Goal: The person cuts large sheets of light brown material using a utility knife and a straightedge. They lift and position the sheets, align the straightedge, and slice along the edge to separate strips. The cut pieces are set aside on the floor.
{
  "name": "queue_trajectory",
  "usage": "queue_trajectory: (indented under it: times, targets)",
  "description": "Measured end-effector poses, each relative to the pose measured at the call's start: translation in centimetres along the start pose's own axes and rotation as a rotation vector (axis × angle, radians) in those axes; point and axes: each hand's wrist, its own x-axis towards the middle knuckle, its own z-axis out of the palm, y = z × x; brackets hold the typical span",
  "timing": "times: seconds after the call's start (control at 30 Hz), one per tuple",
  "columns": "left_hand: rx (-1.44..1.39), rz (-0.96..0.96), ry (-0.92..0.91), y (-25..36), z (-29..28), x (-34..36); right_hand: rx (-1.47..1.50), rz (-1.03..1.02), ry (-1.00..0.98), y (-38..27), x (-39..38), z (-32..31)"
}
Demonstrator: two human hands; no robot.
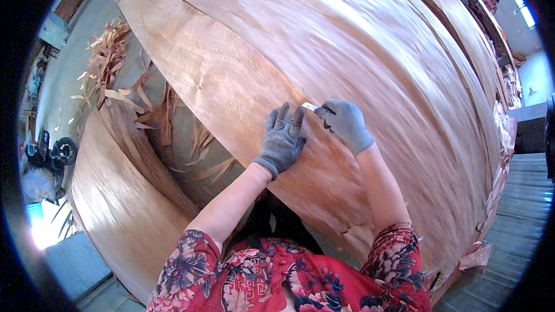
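Observation:
A long strip of tan wood veneer (219, 75) lies along the edge of a broad, paler veneer sheet (347, 40). My left hand (281, 141), in a grey glove, rests on the tan strip with its fingers spread and nothing in them. Just to its right, my gloved right hand (345, 124) is closed with bent fingers around a small white flat piece (310, 106). That piece shows only at the fingertips, by the seam between the two veneers; its kind cannot be made out.
Torn veneer scraps (110, 52) lie heaped on the floor at the far left. A second stack of veneer (124, 179) stands at my left, with a gap before the near sheet. Ragged sheet edges (491, 196) run along the right. A wheeled thing (63, 151) stands at the left rim.

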Motion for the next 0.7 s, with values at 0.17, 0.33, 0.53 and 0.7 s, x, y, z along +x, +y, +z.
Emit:
queue_trajectory:
  times: [0.17,0.33,0.53,0.7]
  targets:
    - [0.049,0.062,0.209,0.0,-0.7,0.8,-0.333,0.175,-0.201,-1.0,3.9,-0.4]
    - [0.184,0.097,0.097,0.3,-1.4,2.4,-0.453,0.198,-0.254,-1.2,4.5,-2.1]
    - [0.059,-0.011,0.129,0.6,-1.8,8.1,-0.38,0.196,-0.348,0.9,4.0,-4.4]
    - [0.178,-0.069,0.207,1.0,2.6,14.8,-0.259,-0.061,-0.231,3.5,4.0,-3.7]
